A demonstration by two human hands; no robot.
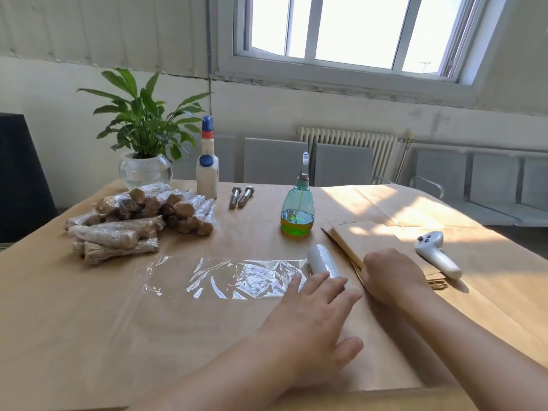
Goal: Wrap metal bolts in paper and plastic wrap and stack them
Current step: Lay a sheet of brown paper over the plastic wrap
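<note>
Wrapped bundles [136,221] left; bolts [241,196] behind film [228,277], roll [323,260] right.

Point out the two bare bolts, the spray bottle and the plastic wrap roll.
bare bolts [241,196], head view, on the shaft of the right one
spray bottle [297,207], head view, on its body
plastic wrap roll [323,260], head view, mid-roll

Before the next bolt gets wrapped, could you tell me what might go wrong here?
The plastic wrap sheet already lies crinkled, so it may cling to itself. The spray bottle stands close behind the wrap roll and could be knocked. The two bare bolts could roll if bumped.
</note>
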